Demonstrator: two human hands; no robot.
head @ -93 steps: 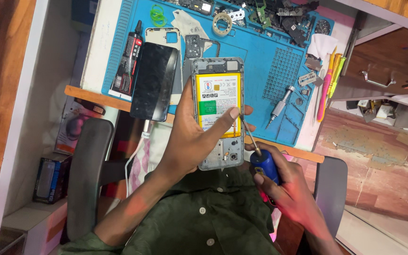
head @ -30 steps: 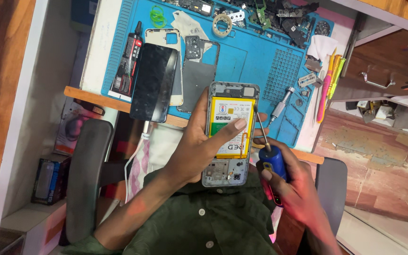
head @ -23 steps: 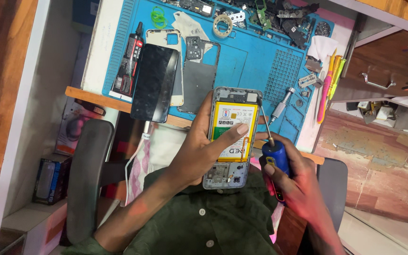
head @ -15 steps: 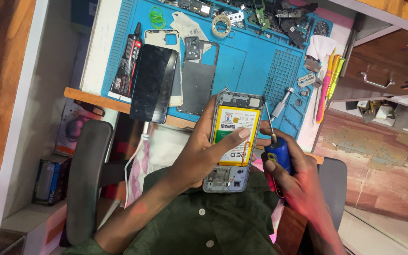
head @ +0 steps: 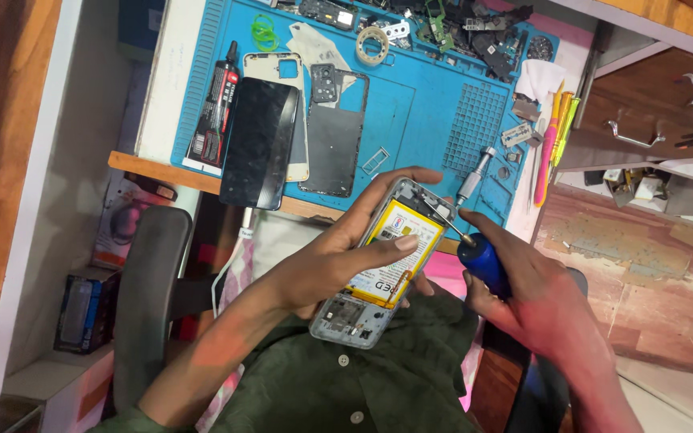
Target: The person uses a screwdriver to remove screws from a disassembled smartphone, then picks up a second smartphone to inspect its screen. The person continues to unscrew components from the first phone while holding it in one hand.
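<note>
Head view: left hand (head: 338, 261) wraps an opened phone (head: 382, 269) from beneath, thumb pressed on its yellow battery (head: 391, 256); phone held over the lap, just off the near edge of the blue work mat (head: 411, 104); its long axis runs from lower left to upper right. Right hand (head: 539, 309) closed around a blue-handled screwdriver (head: 479, 261); shaft slants up-left, tip at the phone's upper right edge. Phone lies left of the driver hand; a loose back cover (head: 334, 132) and dark screen panel (head: 258, 144) rest on the mat.

The picture is bright and mostly sharp. The bottom is darker. The right side looks a bit bent.
</note>
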